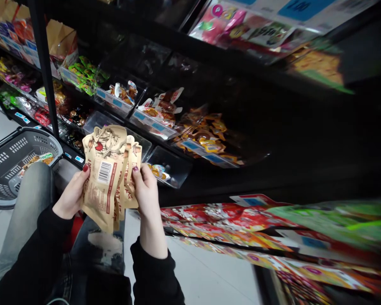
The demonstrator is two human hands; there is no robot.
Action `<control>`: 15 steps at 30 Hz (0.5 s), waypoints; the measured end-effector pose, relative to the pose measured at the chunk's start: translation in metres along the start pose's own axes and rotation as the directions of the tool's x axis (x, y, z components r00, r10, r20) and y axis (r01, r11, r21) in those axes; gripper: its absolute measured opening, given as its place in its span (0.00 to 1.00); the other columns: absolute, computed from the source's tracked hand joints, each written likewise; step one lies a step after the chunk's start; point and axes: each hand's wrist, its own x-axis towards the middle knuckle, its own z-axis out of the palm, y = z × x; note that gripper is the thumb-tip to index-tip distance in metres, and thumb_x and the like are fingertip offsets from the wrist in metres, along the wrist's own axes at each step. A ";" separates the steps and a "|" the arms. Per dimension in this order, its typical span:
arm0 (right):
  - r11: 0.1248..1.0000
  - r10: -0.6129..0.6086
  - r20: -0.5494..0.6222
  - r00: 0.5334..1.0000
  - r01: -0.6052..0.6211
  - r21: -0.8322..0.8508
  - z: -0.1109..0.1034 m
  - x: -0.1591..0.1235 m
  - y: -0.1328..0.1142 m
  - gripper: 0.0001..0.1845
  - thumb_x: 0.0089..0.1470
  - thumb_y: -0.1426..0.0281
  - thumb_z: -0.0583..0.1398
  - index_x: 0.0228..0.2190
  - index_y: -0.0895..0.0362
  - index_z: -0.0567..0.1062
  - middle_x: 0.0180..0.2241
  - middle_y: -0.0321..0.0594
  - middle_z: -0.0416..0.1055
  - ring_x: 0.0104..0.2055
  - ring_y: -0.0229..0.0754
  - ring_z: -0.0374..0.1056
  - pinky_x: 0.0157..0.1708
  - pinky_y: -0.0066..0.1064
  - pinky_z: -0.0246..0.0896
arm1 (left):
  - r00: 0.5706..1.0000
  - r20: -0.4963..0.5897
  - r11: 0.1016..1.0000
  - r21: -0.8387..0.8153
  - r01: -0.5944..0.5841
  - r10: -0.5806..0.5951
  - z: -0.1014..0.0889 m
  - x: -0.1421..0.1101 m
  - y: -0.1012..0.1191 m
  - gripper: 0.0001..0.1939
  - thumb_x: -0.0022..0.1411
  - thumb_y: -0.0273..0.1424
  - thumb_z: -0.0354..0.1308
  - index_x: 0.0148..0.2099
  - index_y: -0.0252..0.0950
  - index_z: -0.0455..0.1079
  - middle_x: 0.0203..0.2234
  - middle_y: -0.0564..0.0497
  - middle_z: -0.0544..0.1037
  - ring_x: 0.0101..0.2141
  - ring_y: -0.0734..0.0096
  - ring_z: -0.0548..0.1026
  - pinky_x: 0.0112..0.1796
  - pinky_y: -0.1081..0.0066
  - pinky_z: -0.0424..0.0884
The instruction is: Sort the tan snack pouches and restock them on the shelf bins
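Observation:
Both my hands hold a fanned stack of several tan paper snack pouches (106,178) with a barcode and a cartoon print, raised in front of a dark shop shelf. My left hand (71,195) grips the stack's left edge with the thumb on the front. My right hand (146,190) pinches the right-hand pouches between thumb and fingers. Both sleeves are black, the nails dark red. My knees in grey jeans show below the pouches.
A grey plastic shopping basket (6,163) with a few packets in it stands on the floor at the left. Clear shelf bins (165,169) of wrapped snacks run along the black rack (44,63). Red and green packets (241,220) fill the lower right shelves. Pale floor tiles lie below.

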 end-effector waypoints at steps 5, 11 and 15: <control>0.969 0.146 0.118 0.982 -0.166 0.184 0.024 0.007 0.014 0.19 0.49 0.50 0.56 0.29 0.54 0.70 0.29 0.36 0.70 0.33 0.42 0.65 0.38 0.35 0.61 | 0.998 0.021 0.996 0.072 -0.059 0.058 0.000 0.001 0.000 0.21 0.49 0.47 0.66 0.35 0.34 0.79 0.33 0.45 0.83 0.44 0.49 0.77 0.42 0.60 0.75; 0.980 0.135 0.037 0.990 -0.139 0.144 0.011 0.006 0.009 0.24 0.52 0.47 0.52 0.35 0.54 0.72 0.39 0.44 0.73 0.43 0.49 0.68 0.45 0.43 0.62 | 0.997 -0.023 0.994 0.087 -0.068 0.070 0.004 0.004 -0.004 0.22 0.51 0.48 0.65 0.37 0.32 0.78 0.32 0.45 0.83 0.40 0.53 0.79 0.40 0.62 0.74; 0.987 -0.159 -0.177 0.971 0.149 -0.067 -0.007 -0.014 -0.035 0.17 0.53 0.54 0.57 0.38 0.52 0.70 0.39 0.41 0.66 0.41 0.45 0.66 0.42 0.41 0.62 | 0.992 -0.062 0.988 0.120 -0.098 0.106 0.007 0.005 -0.010 0.22 0.53 0.47 0.63 0.38 0.33 0.78 0.31 0.47 0.82 0.38 0.57 0.79 0.39 0.64 0.74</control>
